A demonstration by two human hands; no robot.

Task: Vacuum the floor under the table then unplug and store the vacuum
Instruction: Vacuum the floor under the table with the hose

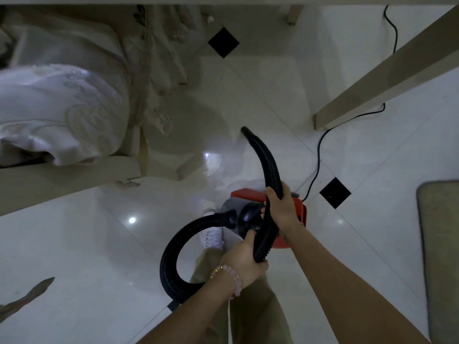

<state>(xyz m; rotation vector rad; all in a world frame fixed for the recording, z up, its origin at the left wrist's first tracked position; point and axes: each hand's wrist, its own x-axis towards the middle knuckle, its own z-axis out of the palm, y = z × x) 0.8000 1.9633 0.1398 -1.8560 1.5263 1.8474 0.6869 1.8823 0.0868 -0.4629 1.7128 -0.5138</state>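
Both hands curling round black ribbed plastic vacuum hose (263, 155) — right hand (280, 209) gripping higher, nearer nozzle, left hand (244, 259) gripping lower. Hose's long axis running forward, tip pointing at glossy white tiled floor (99, 244) — near beige table leg (372, 83). Red-and-grey canister vacuum (301, 209) sitting under hands, thin black power cord (319, 150) trailing right.

2 arms extended; left hand (244, 260), right hand (282, 208) grip hose (272, 167).

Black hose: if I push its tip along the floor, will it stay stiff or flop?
Probably floppy: the hose is ribbed and loops freely beside the left hand. Past the right hand it holds a curve, so likely springy, bending if pushed hard.
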